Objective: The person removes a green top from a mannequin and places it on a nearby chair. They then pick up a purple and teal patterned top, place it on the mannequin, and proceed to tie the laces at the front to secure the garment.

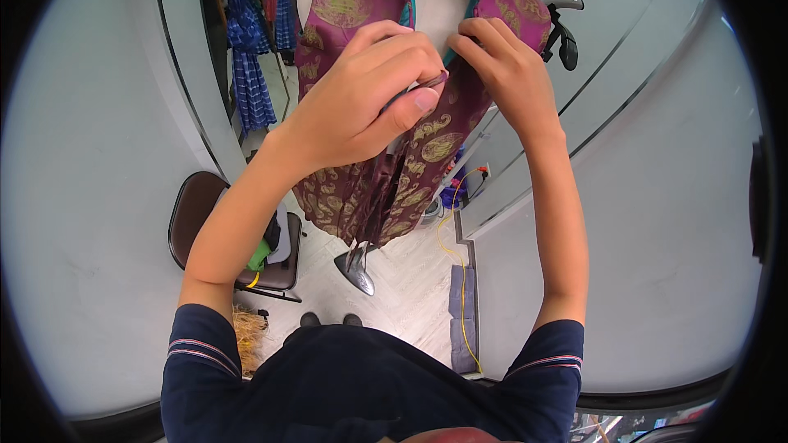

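Note:
A purple brocade vest (pixel 345 3) with gold motifs and a teal lining hangs on a white dress form (pixel 444 0) in front of me, its front parted at the neck. My left hand (pixel 375 83) pinches a narrow purple edge or strip of the fabric between thumb and forefinger. My right hand (pixel 514 71) has its fingers curled over the teal-lined front edge on the right; the fingertips are partly hidden. Below my hands, the darker, gold-patterned lower front falls in folds, with thin strands at its hem. The dress form's silvery base foot (pixel 357 274) shows under it.
A brown padded chair (pixel 200 215) with several items stands at the left. Blue patterned cloth (pixel 249 61) hangs behind it. A yellow cord (pixel 463 271) runs along the right wall past grey pads (pixel 462 301). Black-and-grey handles (pixel 563 31) jut out at upper right.

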Tool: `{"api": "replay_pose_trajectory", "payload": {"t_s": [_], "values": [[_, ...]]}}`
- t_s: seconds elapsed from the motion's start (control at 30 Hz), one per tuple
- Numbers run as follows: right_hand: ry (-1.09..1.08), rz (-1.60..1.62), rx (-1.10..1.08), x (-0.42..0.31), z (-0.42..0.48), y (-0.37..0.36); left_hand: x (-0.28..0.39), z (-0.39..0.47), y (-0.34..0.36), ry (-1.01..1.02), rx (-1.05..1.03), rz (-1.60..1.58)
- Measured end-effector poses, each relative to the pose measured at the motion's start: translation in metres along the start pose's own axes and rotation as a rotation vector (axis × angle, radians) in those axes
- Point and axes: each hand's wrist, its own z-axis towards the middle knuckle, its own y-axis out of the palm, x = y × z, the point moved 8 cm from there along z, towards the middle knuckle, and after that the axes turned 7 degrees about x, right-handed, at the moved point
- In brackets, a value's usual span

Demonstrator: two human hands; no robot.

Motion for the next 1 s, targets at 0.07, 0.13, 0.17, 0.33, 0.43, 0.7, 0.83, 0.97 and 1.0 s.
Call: {"api": "replay_pose_trajectory", "payload": {"t_s": [0.07,0.13,0.17,0.33,0.43,0.7,0.83,0.97,1.0], "values": [[0.059,0.08,0.063,0.0,0.0,-0.011,-0.004,0.003,0.005,0.046,-0.049,-0.096],[0.121,0.117,0.128,-0.001,0.0,-0.024,-0.01,0.008,0.004,-0.009,0.005,-0.216],[0.153,0.137,0.16,-0.001,-0.001,-0.029,-0.014,0.01,0.004,-0.037,0.032,-0.275],[-0.098,-0.136,0.147,-0.035,-0.015,-0.027,-0.022,0.039,0.013,0.057,0.072,-0.155],[-0.106,-0.013,0.202,-0.045,-0.013,-0.019,-0.028,0.049,0.021,0.05,0.036,-0.05],[0.111,0.339,0.548,-0.024,-0.02,-0.019,-0.038,0.05,0.007,-0.291,0.189,-0.256],[0.156,0.356,0.526,-0.027,-0.011,-0.023,-0.045,0.043,0.006,-0.407,0.1,-0.375],[0.017,-0.055,0.409,-0.038,0.008,-0.043,-0.029,0.039,0.009,-0.214,0.053,-0.229],[-0.066,-0.227,0.492,-0.036,0.01,-0.046,-0.024,0.037,0.01,-0.103,0.06,-0.164]]}}
